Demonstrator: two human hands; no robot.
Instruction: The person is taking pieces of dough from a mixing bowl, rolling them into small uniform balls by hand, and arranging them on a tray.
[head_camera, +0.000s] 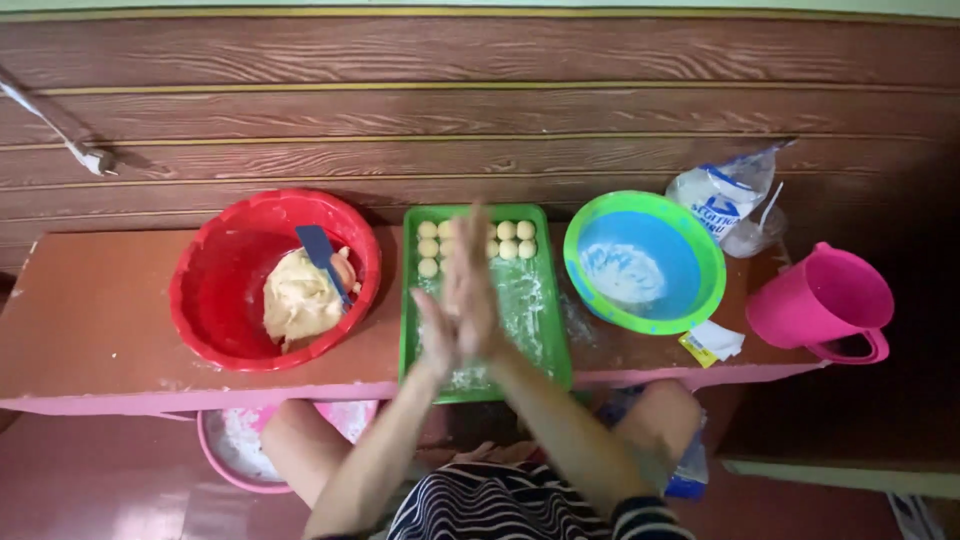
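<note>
A red bowl (205, 290) sits at the left of the low table (90, 320), holding a lump of dough (298, 298) with a blue scraper (320, 252) stuck in it. The scraper leans on the rim side; a knock from an elbow could tip it out.

Below the table edge, a pink bowl (232, 452) of flour stands by the knee, where a shifting leg could spill it.

In the middle, the left hand (437, 335) and right hand (472, 285) are pressed together palm to palm above the green tray (555, 340). Whether a piece of dough lies between them I cannot tell. If one does, uneven pressure could flatten it, or it could slip out and land on the row of balls (512, 240) at the tray's far end, denting them.

Further right come a green-rimmed blue bowl (700, 290) of flour, a flour bag (722, 195) standing open, and a pink jug (820, 300) close to the table's end, where a careless reach could topple it.
</note>
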